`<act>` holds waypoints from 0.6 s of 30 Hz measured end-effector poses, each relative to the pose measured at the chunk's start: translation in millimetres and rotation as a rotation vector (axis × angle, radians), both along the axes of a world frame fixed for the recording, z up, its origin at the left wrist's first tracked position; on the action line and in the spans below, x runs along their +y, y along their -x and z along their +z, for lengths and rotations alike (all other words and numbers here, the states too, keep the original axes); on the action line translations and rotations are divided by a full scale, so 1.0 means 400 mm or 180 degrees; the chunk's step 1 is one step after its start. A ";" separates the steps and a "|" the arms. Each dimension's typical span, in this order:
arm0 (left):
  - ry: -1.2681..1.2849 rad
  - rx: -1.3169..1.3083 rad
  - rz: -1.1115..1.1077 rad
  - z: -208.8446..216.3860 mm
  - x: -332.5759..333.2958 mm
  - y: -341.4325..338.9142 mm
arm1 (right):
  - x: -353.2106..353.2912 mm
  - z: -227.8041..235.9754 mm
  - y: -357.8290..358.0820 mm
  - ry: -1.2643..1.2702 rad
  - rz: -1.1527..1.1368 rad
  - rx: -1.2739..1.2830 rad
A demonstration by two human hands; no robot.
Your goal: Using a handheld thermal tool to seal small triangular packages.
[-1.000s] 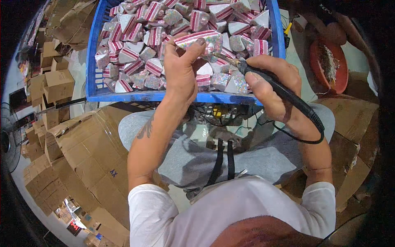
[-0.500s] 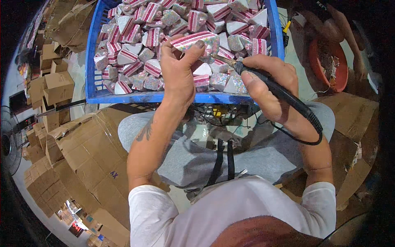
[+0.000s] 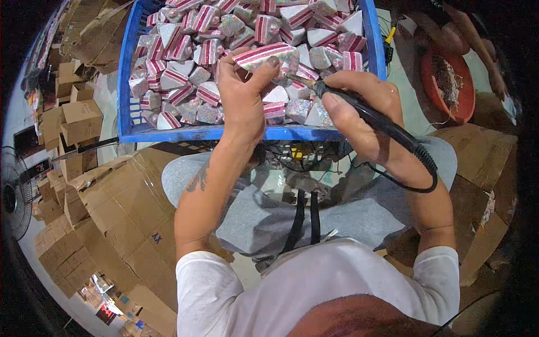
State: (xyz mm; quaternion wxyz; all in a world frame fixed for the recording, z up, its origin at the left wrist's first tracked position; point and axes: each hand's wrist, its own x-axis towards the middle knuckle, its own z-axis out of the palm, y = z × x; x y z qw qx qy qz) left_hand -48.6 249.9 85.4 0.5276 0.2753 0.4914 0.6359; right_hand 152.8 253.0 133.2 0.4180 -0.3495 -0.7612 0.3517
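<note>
Slightly leftward since the earlier frame, the right hand (image 3: 365,109) has carried its black pen-shaped tool (image 3: 393,130) a little nearer to the striped wedge (image 3: 266,56), which has barely shifted. On my feed that hand is narrowed round the handle, thumb on one side and fingers on the other, with the metal tip (image 3: 298,80) angled up and to the left. I see the tip at the wedge's lower right end, but I cannot tell whether it is touching. My view shows the left hand (image 3: 242,98) pinching the wedge, thumb lying across its near side, fingers mostly hidden behind. Pink, white and glittery, the wedge is held above the near part of the blue crate (image 3: 196,133), over a heap of similar pieces (image 3: 210,50). From the tool's back end I can follow a black cable (image 3: 418,191) looping below the right wrist. Off to the right I make out a red basin (image 3: 465,98) with loose scraps in it; on the left, large cardboard sheets (image 3: 123,208) lie beside the person's grey trousers (image 3: 370,216).
</note>
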 end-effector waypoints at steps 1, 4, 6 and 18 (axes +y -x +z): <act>0.0017 -0.0020 -0.0029 0.002 0.000 0.002 | -0.002 0.009 -0.003 0.0000 0.0000 0.0002; 0.0215 -0.0045 -0.0030 -0.005 -0.003 0.007 | -0.005 0.028 -0.021 -0.0024 -0.0072 -0.0018; 0.0173 -0.0039 -0.0058 -0.005 -0.001 0.007 | -0.001 0.021 -0.027 -0.0422 -0.0264 0.0136; 0.0089 0.0145 -0.0109 -0.009 0.002 -0.007 | 0.010 0.014 -0.017 -0.0022 -0.0005 -0.0014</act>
